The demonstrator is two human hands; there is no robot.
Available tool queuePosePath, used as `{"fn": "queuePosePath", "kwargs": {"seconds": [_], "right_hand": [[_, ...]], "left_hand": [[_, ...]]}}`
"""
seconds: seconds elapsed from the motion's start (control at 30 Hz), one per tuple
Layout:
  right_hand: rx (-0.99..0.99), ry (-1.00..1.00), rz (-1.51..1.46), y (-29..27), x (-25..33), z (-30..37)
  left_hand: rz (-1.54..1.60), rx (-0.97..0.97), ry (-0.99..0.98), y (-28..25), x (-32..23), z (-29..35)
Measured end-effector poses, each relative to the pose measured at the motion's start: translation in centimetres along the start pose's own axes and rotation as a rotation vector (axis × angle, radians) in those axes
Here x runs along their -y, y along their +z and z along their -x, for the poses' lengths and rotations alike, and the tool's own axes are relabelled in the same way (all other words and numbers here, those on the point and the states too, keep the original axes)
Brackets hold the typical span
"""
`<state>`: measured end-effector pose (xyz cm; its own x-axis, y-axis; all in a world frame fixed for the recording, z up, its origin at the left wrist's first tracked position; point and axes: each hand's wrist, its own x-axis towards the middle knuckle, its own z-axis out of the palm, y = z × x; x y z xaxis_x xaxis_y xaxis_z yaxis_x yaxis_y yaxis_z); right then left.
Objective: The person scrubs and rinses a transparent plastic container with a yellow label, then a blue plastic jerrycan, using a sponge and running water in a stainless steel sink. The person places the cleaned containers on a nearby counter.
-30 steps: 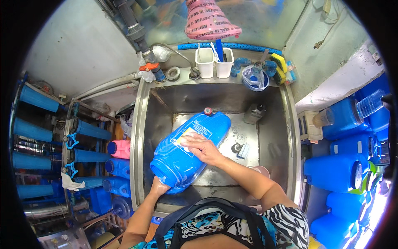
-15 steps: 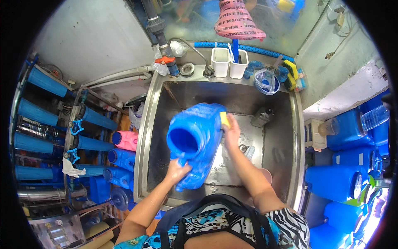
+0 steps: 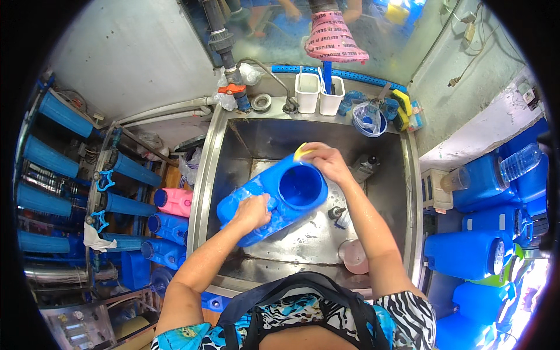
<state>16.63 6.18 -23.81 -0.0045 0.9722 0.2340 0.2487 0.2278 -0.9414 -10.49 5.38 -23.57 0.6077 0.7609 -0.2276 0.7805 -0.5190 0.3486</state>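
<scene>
A blue plastic water jug (image 3: 248,195) with a wide open mouth is tilted over the steel sink, its opening facing up toward me. My left hand (image 3: 254,211) is closed round the jug's handle, with wet, soapy-looking plastic about it. At the far side of the mouth, my right hand (image 3: 326,160) pinches a yellow sponge (image 3: 301,152) against the jug's outer surface. Part of the sponge is hidden behind the fingers.
The steel sink (image 3: 207,175) holds a dark bottle (image 3: 366,166) and a pink tub (image 3: 353,256). White containers (image 3: 307,99) and a blue bowl (image 3: 370,119) stand on the back ledge. Blue jugs (image 3: 464,255) line the right, with a pink jug (image 3: 174,201) at left.
The jug has turned so that its mouth moved to the right and away from me, its body now pointing left. My right hand and the sponge have shifted slightly farther away.
</scene>
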Motion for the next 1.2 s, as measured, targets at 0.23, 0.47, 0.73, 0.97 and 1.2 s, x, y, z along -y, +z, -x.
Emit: {"fn": "queuePosePath", "kwargs": {"seconds": [0.23, 0.47, 0.73, 0.97, 1.2], "right_hand": [[0.831, -0.258, 0.171, 5.7, -2.1, 1.1], [0.593, 0.019, 0.208, 10.6, -8.6, 2.1], [0.372, 0.274, -0.155, 16.2, -14.8, 6.1], [-0.251, 0.241, 0.484, 10.3, -20.8, 9.3], [0.459, -0.291, 0.347, 15.8, -16.2, 17.5]], "left_hand": [[-0.145, -0.160, 0.333, 5.9, -1.9, 3.5], [-0.016, -0.069, 0.383, 12.6, -1.1, 7.2], [-0.202, 0.754, 0.131, 19.7, 4.9, 4.9], [-0.038, 0.699, -0.095, 17.3, 4.6, 2.1], [-0.295, 0.343, -0.391, 17.2, 6.1, -1.0]]}}
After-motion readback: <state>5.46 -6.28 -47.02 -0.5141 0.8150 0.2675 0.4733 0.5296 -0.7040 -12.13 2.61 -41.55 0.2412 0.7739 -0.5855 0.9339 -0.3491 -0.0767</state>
